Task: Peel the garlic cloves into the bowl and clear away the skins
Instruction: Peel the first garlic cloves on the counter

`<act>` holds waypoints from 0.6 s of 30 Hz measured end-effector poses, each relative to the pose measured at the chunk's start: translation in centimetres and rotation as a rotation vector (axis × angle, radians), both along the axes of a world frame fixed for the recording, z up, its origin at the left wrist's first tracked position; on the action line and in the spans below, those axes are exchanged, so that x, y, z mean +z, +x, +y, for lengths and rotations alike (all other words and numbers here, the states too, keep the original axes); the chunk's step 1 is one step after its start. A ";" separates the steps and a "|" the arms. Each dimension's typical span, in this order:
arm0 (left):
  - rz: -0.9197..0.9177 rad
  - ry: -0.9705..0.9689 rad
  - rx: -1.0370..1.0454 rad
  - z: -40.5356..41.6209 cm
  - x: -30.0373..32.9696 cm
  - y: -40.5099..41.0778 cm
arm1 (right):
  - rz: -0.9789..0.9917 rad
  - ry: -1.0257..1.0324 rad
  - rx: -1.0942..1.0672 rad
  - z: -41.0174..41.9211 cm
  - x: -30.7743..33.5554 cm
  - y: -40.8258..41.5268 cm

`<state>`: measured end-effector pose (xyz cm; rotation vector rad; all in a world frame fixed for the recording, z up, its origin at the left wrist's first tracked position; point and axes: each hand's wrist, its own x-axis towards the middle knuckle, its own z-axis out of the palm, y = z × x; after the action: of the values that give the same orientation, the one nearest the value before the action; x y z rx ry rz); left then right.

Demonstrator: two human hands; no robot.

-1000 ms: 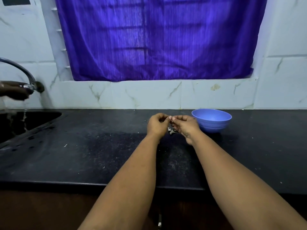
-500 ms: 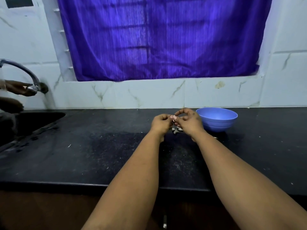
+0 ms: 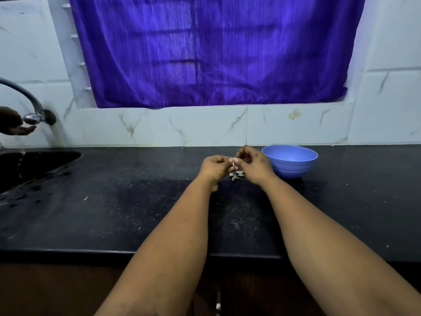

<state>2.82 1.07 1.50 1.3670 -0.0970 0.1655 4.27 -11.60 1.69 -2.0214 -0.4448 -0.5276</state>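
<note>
I observe a black stone counter (image 3: 114, 213), speckled with pale flecks and scraps, set against a white marble-pattern tiled wall (image 3: 205, 126). A purple curtain (image 3: 209, 51) hangs above the wall. At far left is a dark sink (image 3: 34, 163) under a curved tap (image 3: 29, 103), with another person's hand (image 3: 13, 124) at the tap. A blue bowl (image 3: 290, 160) stands on the counter just right of my hands.

My left hand (image 3: 215, 166) and right hand (image 3: 254, 165) meet above the counter, fingers curled, both pinching one small pale garlic clove (image 3: 234, 161) between the fingertips. Below the hands a small pile of garlic pieces (image 3: 237, 174) lies on the counter, just left of the bowl; I cannot tell skins from cloves there.
</note>
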 end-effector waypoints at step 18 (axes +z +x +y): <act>0.005 -0.147 0.060 0.2 0.3 0.3 | 0.087 -0.097 -0.039 1.0 0.0 0.8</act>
<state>3.13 1.25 1.77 1.2242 -0.0387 0.2152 5.02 -10.64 1.67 -2.1411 -0.3859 -0.4468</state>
